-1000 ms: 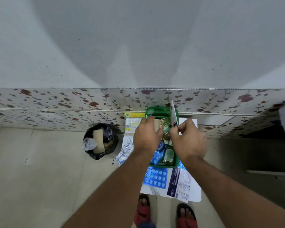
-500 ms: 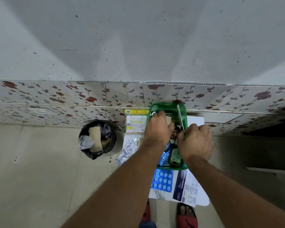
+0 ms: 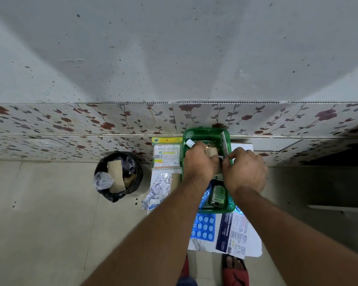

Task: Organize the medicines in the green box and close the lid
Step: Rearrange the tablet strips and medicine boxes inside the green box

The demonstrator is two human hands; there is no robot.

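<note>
The green box (image 3: pixel 205 133) stands open on a small white table by the wall. My left hand (image 3: pixel 201 163) reaches into its middle, curled around a tan roll (image 3: pixel 212 151), with a white-capped tube (image 3: pixel 190 143) poking out beyond the fingers. Close beside it, my right hand (image 3: pixel 245 171) pinches the near end of a flat medicine strip (image 3: pixel 225 143), which stands on edge along the box's right wall. A small green bottle (image 3: pixel 217 196) lies in the box's near end beside blue blisters, partly hidden by my wrists.
On the table lie a blue blister pack (image 3: pixel 204 226), a printed dressing packet (image 3: pixel 233 234), a yellow-green packet (image 3: pixel 166 152) and a crumpled silver strip (image 3: pixel 158 190). A black bin (image 3: pixel 118 176) stands on the floor to the left. A flowered wall panel lies just behind the box.
My right hand has lowered the flat strip from upright above the box to along the box's right wall. Both hands have sunk deeper into the box and closer together.
</note>
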